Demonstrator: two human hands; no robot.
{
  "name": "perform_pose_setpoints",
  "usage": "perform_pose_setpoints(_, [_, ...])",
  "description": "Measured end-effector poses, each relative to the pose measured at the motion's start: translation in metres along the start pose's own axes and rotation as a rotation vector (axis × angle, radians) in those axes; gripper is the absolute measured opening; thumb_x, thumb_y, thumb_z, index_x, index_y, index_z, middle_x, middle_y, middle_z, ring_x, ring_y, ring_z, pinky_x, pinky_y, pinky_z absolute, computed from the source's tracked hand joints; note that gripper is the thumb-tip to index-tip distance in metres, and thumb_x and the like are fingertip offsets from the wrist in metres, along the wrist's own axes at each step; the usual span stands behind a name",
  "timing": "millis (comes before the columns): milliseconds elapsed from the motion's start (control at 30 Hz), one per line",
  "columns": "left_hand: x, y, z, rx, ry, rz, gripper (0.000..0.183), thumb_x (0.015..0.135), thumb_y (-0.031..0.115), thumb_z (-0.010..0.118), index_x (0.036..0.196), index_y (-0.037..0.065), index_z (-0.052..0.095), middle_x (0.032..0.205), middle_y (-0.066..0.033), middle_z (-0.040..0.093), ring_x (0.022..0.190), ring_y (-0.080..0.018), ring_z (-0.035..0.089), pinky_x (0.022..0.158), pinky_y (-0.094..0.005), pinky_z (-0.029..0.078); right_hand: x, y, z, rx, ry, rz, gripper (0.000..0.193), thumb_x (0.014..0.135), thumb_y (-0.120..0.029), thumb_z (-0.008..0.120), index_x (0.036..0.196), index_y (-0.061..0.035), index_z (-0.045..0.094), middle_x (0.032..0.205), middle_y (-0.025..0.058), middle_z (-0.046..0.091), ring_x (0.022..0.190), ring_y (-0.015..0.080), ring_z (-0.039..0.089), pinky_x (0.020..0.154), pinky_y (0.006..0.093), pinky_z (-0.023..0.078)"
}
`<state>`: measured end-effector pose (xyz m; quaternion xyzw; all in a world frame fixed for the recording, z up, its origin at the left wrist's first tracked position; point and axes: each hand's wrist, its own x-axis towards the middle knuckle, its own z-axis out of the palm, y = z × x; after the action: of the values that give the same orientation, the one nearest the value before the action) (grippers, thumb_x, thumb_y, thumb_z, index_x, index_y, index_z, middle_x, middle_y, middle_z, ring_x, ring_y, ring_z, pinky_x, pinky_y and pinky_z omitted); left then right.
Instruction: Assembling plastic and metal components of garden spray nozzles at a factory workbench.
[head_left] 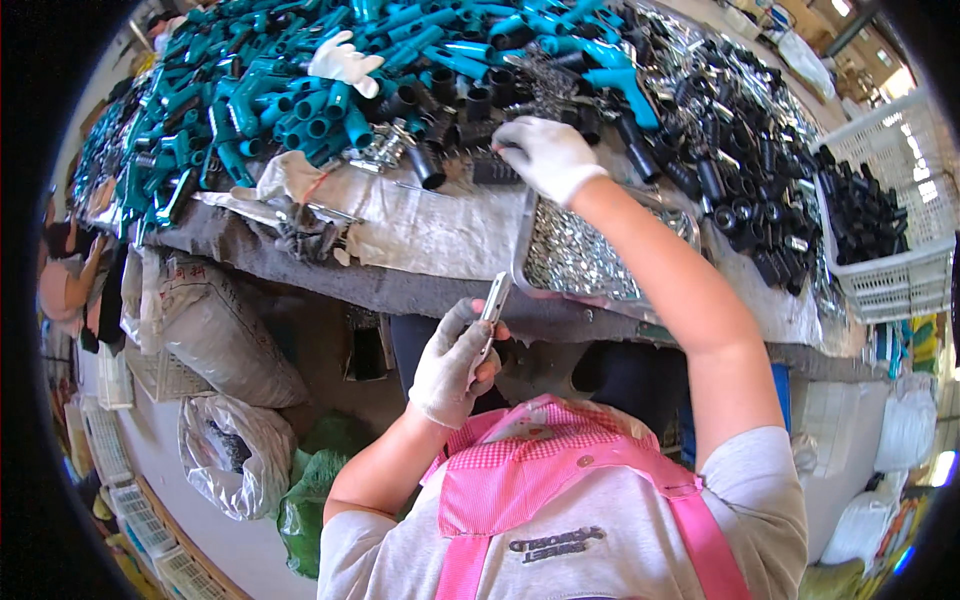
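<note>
My left hand (455, 365), in a white glove, is held below the table edge in front of my pink apron and grips a slim metal piece (493, 300) that points up. My right hand (548, 155), also gloved, reaches out over the table with its fingers curled down onto the pile, touching a black ribbed part (495, 172). Whether it grips that part is hidden by the fingers. Just below this hand lies a metal tray (522, 240) full of small shiny metal pieces.
Teal plastic tubes (300, 105) cover the table's left, with a loose white glove (345, 62) on top. Black tubes (720, 160) cover its right. A white basket (890, 285) of black parts stands at far right. Sacks (220, 330) and a green bag (305, 490) sit under the table.
</note>
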<state>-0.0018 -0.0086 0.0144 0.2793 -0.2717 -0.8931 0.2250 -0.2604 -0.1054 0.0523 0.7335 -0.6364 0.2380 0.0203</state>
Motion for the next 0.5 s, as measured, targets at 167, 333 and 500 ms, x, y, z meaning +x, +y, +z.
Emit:
perform_pose_setpoints(167, [-0.003,0.011,-0.01,-0.148,0.074,0.047,0.023,0.092,0.014,0.05,0.115,0.014,0.046,0.096,-0.0046,0.056,0.057,-0.0097,0.046,0.043,-0.0184,0.03,0.062,-0.001,0.037,-0.279,-0.422,0.18,0.027,0.08,-0.023,0.055,0.105,-0.022,0.067,0.111,0.0081,0.064,0.104,0.0272,0.06,0.086,0.0389,0.048])
perform_pose_setpoints(333, [0.003,0.021,-0.025,-0.257,-0.14,-0.027,0.031,0.093,0.013,0.049,0.123,0.014,0.042,0.103,-0.0063,0.056,0.065,-0.0108,0.047,0.048,-0.0196,0.032,0.055,0.007,0.031,-0.369,-0.437,-0.022,0.029,0.082,-0.033,0.055,0.109,-0.0249,0.065,0.111,0.0101,0.061,0.111,0.0282,0.051,0.096,0.0407,0.04])
perform_pose_setpoints(500, [0.016,0.02,-0.022,-0.27,-0.13,-0.067,0.021,0.096,0.018,0.044,0.115,0.009,0.044,0.095,-0.0064,0.055,0.054,-0.0064,0.04,0.038,-0.0164,0.024,0.034,0.01,0.024,-0.047,-0.244,0.14,0.025,0.085,-0.028,0.055,0.103,-0.0109,0.06,0.103,0.0131,0.063,0.099,0.033,0.058,0.086,0.0429,0.044])
